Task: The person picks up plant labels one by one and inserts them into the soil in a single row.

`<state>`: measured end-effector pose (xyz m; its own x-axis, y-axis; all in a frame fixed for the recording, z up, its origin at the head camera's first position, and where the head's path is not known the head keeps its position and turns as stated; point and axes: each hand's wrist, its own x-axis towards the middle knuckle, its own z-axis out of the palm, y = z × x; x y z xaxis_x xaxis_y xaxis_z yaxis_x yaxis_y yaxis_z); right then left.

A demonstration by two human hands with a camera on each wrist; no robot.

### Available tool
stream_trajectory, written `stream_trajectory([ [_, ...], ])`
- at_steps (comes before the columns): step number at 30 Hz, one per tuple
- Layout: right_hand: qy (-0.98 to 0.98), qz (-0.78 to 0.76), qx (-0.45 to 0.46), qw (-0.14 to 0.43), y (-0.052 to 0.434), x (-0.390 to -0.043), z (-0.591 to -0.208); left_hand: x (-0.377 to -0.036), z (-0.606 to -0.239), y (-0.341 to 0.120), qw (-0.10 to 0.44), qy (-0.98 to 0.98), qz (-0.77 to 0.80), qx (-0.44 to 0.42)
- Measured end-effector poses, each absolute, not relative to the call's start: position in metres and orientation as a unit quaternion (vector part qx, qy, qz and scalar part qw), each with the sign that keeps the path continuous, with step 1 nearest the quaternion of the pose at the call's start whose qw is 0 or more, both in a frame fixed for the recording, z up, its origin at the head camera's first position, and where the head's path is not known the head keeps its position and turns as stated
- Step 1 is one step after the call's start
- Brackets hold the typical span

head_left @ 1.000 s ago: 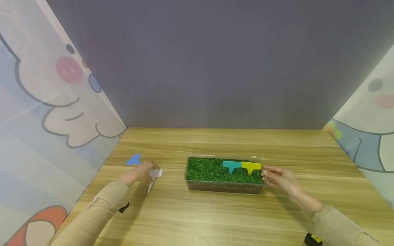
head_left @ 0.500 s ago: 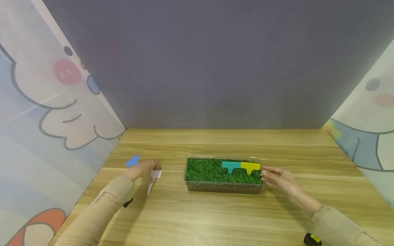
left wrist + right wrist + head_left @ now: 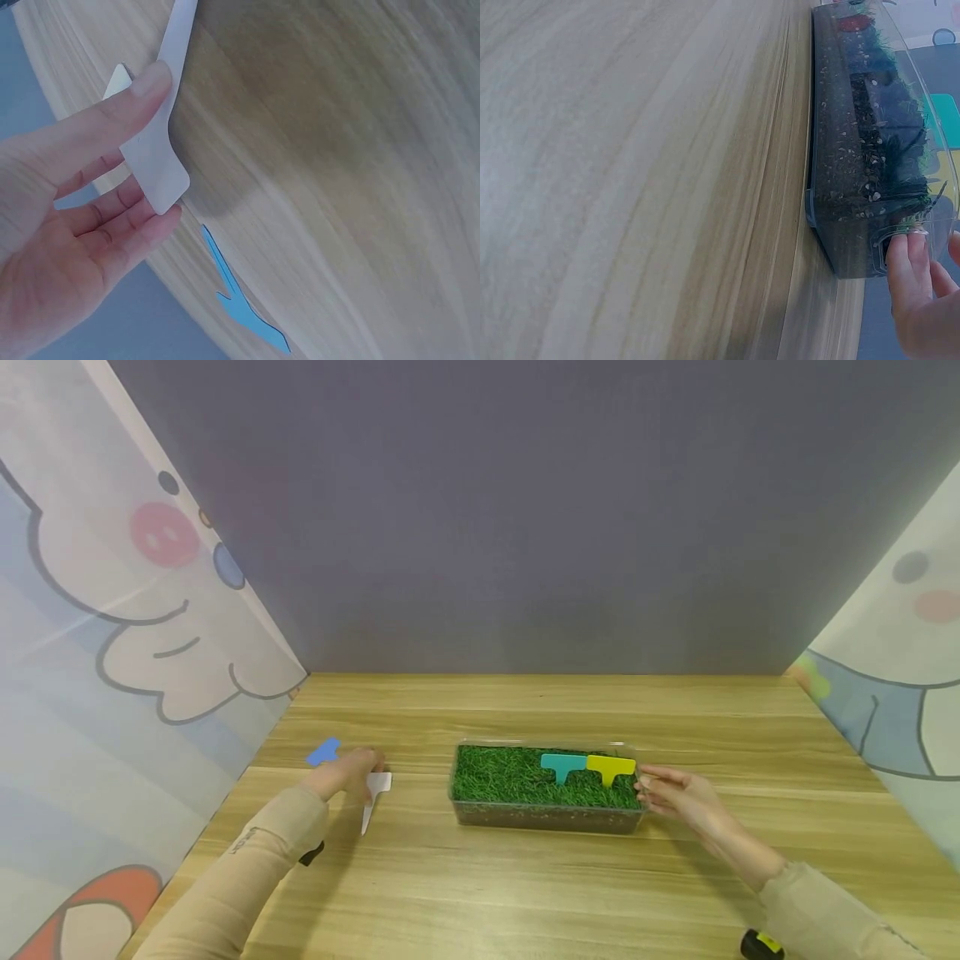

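A plain grey wall (image 3: 510,518) rises behind everything, the largest surface in sight. Panels printed with pale cartoon animals stand on both sides, the left panel (image 3: 112,693) showing more of its drawing than the right panel (image 3: 911,635). Between them spreads the desk (image 3: 465,893), its top in light, streaky wood grain.

On it, a little right of the middle, sits a long clear box (image 3: 547,819), filled with dark, pale-flecked soil under a layer of green grass (image 3: 498,778). Beige sleeves reach in from the lower corners.

The right hand (image 3: 688,799) holds the box at its right end, fingers set against the moulded handle and thumb close to the rim. The left hand (image 3: 347,774), well apart from the box, pinches a white tag (image 3: 159,171) by its broad head — thumb on one face, fingers behind. The stem tapers away from the hand; whether its point touches the desk cannot be told.

Three more T-shaped tags remain: a teal tag (image 3: 562,764) and a yellow tag (image 3: 610,766) upright side by side in the grass — the yellow nearer the right hand — and a blue tag (image 3: 323,752) lying on the desk, just beside the left hand.
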<state>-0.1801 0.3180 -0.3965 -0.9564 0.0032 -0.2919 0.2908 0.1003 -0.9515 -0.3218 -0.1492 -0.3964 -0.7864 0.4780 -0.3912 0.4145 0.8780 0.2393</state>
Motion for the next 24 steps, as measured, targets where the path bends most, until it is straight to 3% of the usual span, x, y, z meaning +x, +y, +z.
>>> stream_trajectory([
  [14, 0.734, -0.663, 0.098, 0.108, 0.3183, -0.1791, -0.3968, -0.3173, -0.3967, -0.1532, 0.207, 0.95, 0.075, 0.224],
  [24, 0.736, -0.661, 0.099, 0.109, 0.3185, -0.18, -0.3968, -0.3146, -0.3893, -0.1588, 0.158, 0.95, 0.106, 0.248],
])
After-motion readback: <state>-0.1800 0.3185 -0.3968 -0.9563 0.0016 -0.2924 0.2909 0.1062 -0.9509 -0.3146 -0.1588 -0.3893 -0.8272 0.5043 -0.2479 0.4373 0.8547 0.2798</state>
